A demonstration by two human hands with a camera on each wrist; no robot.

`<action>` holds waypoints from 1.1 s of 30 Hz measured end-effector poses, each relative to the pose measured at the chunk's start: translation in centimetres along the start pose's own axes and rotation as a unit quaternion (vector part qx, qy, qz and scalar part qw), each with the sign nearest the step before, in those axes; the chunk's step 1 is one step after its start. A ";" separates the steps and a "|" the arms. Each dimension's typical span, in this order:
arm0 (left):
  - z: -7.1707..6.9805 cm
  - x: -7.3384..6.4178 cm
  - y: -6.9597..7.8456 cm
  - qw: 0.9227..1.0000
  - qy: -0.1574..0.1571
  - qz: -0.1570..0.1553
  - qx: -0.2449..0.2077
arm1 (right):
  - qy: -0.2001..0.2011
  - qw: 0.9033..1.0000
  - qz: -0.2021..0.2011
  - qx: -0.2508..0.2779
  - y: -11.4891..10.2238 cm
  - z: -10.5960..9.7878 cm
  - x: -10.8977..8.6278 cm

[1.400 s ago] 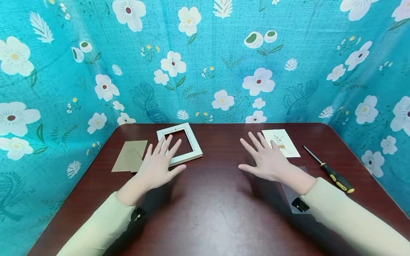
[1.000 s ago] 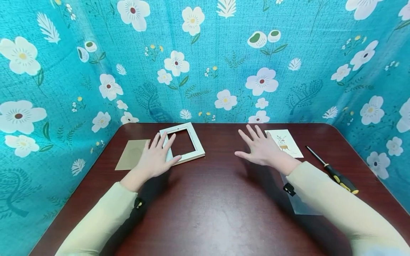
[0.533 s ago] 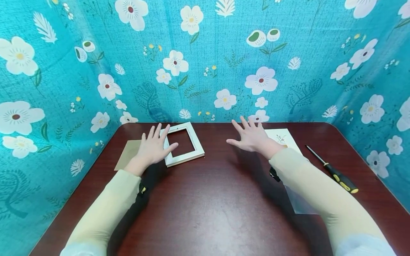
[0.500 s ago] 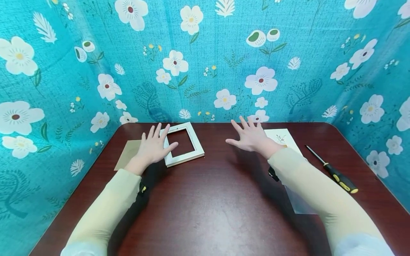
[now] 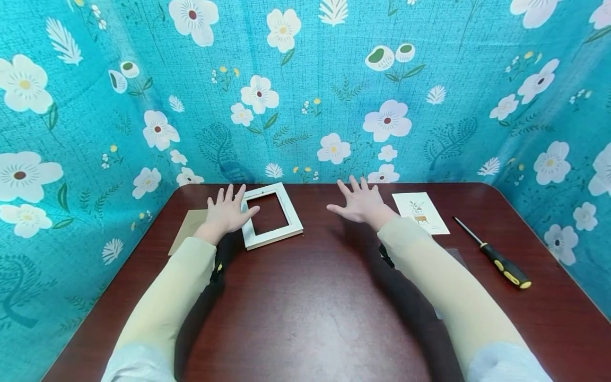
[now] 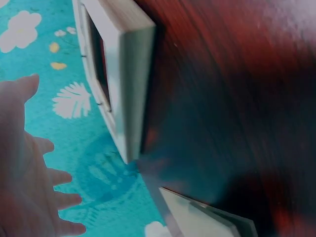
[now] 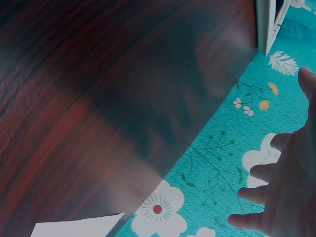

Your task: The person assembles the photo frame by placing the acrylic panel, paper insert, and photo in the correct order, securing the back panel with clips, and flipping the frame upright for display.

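Note:
My left hand (image 5: 225, 213) hovers over the table with straight, spread fingers, between the brown board and the white picture frame (image 5: 289, 206). It holds nothing. In the left wrist view the frame (image 6: 136, 94) stands beyond the fingers, apart from the hand (image 6: 24, 182). My right hand (image 5: 361, 203), also spread and holding nothing, is above the back of the table, left of a white card (image 5: 414, 200) printed with a plant and an animal. The right wrist view has that hand (image 7: 289, 182) at the right edge and a corner of white paper (image 7: 74, 228) at the bottom.
A thin brown board (image 5: 190, 227) lies at the left, partly behind the left hand and sleeve. On the right, a black and yellow screwdriver (image 5: 503, 265) lies beside a clear sheet (image 5: 456, 257), partly under the right arm. A floral blue cloth (image 5: 310, 79) hangs behind the table (image 5: 305, 297).
The right hand has moved left and farther back, uncovering the card. My left hand has moved slightly farther back, showing more of the frame. The objects on the table have stayed put.

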State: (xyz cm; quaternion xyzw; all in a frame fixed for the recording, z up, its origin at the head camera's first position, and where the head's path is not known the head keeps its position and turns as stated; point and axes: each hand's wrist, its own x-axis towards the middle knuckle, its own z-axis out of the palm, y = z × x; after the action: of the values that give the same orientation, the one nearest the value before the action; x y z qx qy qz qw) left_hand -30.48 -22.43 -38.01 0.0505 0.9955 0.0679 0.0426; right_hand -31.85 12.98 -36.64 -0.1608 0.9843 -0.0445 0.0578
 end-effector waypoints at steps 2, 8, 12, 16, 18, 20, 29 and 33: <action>0.1 0.4 -0.2 1.000 -0.007 -0.009 -0.002 | -0.001 1.000 0.002 0.000 -0.1 0.2 0.3; 0.6 1.0 -0.2 0.999 -0.013 -0.037 0.000 | -0.001 1.000 0.007 0.007 -1.0 0.6 0.9; 0.9 1.3 0.0 0.999 -0.007 -0.052 0.004 | -0.008 1.000 0.009 0.013 -1.8 0.9 1.2; 1.4 1.7 -0.1 0.998 -0.010 -0.066 0.013 | -0.011 1.000 0.007 0.013 -2.4 1.3 1.5; 1.7 1.8 -0.2 0.997 -0.013 -0.073 0.015 | -0.010 1.000 0.004 0.012 -2.6 1.6 1.7; 1.9 2.0 -0.3 0.997 -0.020 -0.079 0.011 | -0.009 1.000 0.001 0.012 -2.8 1.9 1.8; 2.4 2.2 0.0 0.994 -0.037 -0.103 -0.023 | -0.009 1.000 -0.007 0.028 -3.6 2.9 2.1; 2.5 2.1 0.1 0.992 -0.034 -0.117 -0.035 | -0.011 0.999 -0.010 0.040 -4.1 3.1 2.2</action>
State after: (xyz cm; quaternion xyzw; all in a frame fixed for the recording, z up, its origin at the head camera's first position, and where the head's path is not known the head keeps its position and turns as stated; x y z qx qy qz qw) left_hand -32.28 -21.75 -40.64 -0.0651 0.9896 0.0955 0.0855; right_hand -32.20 8.16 -39.51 -0.1685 0.9794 -0.0825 0.0745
